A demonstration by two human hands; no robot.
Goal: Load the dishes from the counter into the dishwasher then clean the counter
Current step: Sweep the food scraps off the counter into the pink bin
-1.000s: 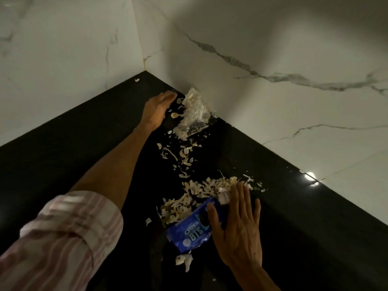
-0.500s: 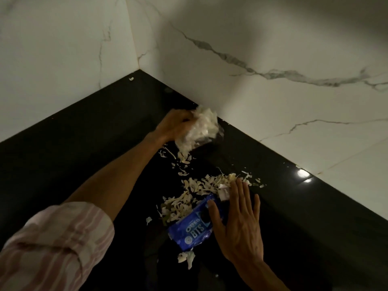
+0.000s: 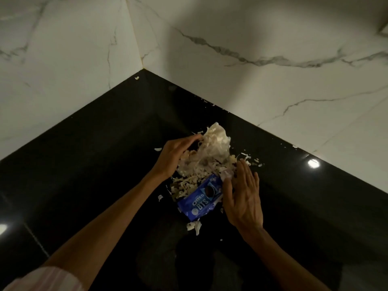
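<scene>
A heap of pale vegetable peelings (image 3: 190, 181) lies on the black counter (image 3: 100, 164) near the corner. My left hand (image 3: 175, 155) presses against a crumpled clear plastic bag (image 3: 212, 152), its fingers mostly straight along the bag's left side. My right hand (image 3: 241, 194) stands on edge with straight fingers against the right side of the heap. It touches a blue Oreo wrapper (image 3: 200, 203) lying at the front of the peelings.
White marble walls (image 3: 273, 91) meet in a corner behind the counter. Stray scraps lie at the corner (image 3: 136, 78), along the right wall base (image 3: 295, 146), and in front of the wrapper (image 3: 195, 226).
My left hand has swept the plastic bag and loose peelings from near the wall toward me into the heap. My right hand has stayed beside the wrapper.
</scene>
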